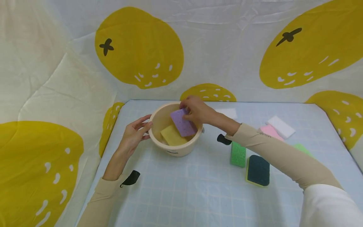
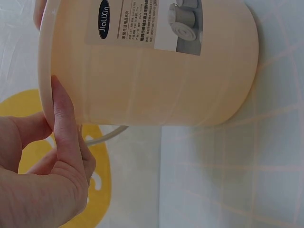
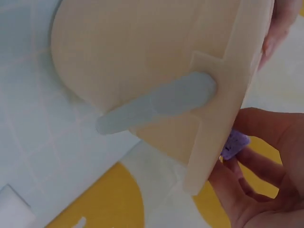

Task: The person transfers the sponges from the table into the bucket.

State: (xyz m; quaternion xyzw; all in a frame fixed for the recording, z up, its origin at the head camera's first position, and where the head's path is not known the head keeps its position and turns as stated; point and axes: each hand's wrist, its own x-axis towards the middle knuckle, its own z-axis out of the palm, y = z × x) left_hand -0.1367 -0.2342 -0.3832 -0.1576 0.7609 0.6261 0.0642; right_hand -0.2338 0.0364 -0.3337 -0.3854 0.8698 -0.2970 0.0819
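A cream plastic bucket (image 1: 179, 152) stands upright towards the back left of the table. My left hand (image 1: 133, 135) holds its rim from the left, fingers and thumb at the edge in the left wrist view. Over the bucket's mouth, my right hand (image 1: 197, 110) pinches a purple sponge (image 1: 181, 121) by its upper edge. Beneath that sponge, a yellow sponge (image 1: 171, 135) lies inside the bucket, partly covered by the purple one. Only a corner of the purple sponge (image 3: 235, 144) shows past the rim in the right wrist view.
Right of the bucket lie a green sponge (image 1: 238, 155), a dark-topped scouring sponge (image 1: 258, 170), a pink sponge (image 1: 271, 130) and a white sponge (image 1: 281, 127). A light green piece (image 1: 302, 149) and another white one (image 1: 228, 113) are partly behind the right arm. Patterned cloth walls (image 1: 221, 56) surround the table.
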